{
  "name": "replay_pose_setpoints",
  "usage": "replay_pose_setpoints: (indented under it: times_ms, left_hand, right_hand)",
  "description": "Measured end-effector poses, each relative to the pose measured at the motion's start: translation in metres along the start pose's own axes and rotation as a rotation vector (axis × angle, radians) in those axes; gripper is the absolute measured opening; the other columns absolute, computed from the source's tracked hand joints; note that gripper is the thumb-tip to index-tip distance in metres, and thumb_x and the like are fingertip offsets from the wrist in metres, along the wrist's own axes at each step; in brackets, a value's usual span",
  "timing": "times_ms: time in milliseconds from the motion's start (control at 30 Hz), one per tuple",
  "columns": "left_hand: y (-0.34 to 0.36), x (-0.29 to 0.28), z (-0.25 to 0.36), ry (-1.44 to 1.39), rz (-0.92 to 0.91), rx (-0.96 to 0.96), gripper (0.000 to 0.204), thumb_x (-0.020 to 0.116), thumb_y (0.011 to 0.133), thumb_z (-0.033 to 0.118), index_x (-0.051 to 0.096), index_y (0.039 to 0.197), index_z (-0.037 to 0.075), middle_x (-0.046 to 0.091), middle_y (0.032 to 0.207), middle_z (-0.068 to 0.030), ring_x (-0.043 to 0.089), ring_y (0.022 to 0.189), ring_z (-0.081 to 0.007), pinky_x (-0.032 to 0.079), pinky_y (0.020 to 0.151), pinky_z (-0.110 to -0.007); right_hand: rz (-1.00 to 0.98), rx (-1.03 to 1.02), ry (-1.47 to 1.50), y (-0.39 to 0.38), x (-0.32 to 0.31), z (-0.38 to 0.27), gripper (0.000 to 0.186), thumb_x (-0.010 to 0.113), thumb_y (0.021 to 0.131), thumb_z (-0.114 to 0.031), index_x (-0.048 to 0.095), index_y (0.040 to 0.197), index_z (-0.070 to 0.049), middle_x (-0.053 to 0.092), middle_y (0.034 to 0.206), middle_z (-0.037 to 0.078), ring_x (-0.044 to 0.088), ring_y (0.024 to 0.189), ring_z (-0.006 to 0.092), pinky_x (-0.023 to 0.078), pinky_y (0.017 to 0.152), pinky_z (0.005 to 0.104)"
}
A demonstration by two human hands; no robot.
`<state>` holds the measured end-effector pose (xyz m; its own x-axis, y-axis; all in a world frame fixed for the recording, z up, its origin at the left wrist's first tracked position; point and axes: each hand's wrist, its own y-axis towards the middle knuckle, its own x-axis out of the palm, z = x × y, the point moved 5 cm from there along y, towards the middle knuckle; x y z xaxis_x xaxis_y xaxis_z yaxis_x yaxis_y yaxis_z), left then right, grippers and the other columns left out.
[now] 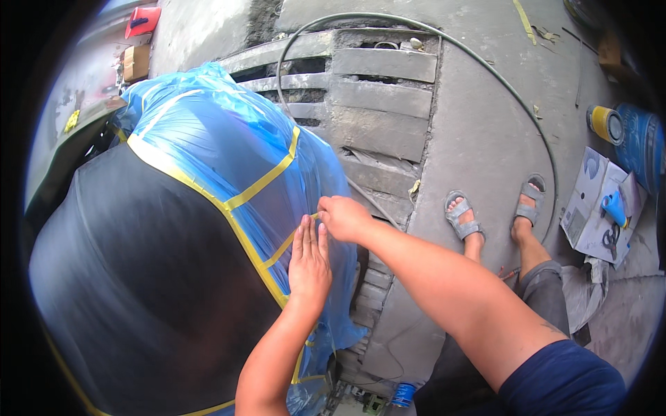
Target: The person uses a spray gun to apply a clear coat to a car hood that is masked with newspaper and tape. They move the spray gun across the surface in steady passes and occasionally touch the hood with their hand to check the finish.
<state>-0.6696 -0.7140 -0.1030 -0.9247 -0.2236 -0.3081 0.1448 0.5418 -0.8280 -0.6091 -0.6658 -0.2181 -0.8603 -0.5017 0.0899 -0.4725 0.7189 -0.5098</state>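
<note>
A large, curved, dark panel (146, 277), like part of a car body, fills the left side. Blue translucent masking film (208, 139) drapes around it, held along the panel's edge by yellow masking tape (260, 186). Shorter tape strips run from that edge across the film. My left hand (310, 267) lies on the film beside one such strip, fingers straight and close together. Just beyond its fingertips, my right hand (345, 219) has its fingers closed in a pinch at the strip's outer end. The tape under those fingers is mostly hidden.
A grey hose (444, 31) loops over the concrete floor and slatted drain covers (385, 97). At right stand a blue drum (638, 142), a yellow-banded can (605, 125) and a cardboard box (590, 201) bearing scissors (611, 239). A red container (142, 21) is at far left.
</note>
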Motion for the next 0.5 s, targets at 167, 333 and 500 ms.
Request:
replay_pose_setpoints:
  times_ms: [167, 333, 500]
  left_hand:
    - [-0.001, 0.005, -0.001, 0.083, -0.038, 0.016, 0.063, 0.033, 0.098, 0.027, 0.029, 0.151, -0.005, 0.024, 0.16, -0.0218, 0.014, 0.152, -0.0352, 0.0, 0.124, -0.048]
    - [-0.001, 0.01, 0.0, 0.112, -0.06, 0.021, 0.064, 0.032, 0.098, 0.027, 0.025, 0.152, -0.007, 0.022, 0.161, -0.0212, 0.012, 0.152, -0.0351, 0.0, 0.124, -0.048]
    - [0.005, 0.003, -0.003, 0.148, -0.081, 0.003, 0.064, 0.032, 0.098, 0.026, 0.022, 0.153, -0.005, 0.019, 0.162, -0.0204, 0.01, 0.152, -0.0339, -0.001, 0.124, -0.048]
  right_hand:
    - [0.063, 0.26, 0.397, -0.004, 0.015, 0.005, 0.018, 0.055, 0.092, -0.02, 0.066, 0.096, -0.006, 0.07, 0.098, 0.018, 0.066, 0.095, 0.0356, 0.051, 0.08, 0.0445]
    - [0.235, 0.562, 0.623, -0.017, 0.027, -0.002, 0.013, 0.059, 0.09, -0.013, 0.067, 0.091, -0.003, 0.07, 0.087, 0.016, 0.066, 0.081, 0.0273, 0.051, 0.072, 0.0402]
    - [0.46, 0.663, 0.227, -0.024, 0.006, 0.033, 0.014, 0.064, 0.082, -0.013, 0.066, 0.091, -0.003, 0.07, 0.091, 0.02, 0.067, 0.09, 0.0364, 0.052, 0.081, 0.0452]
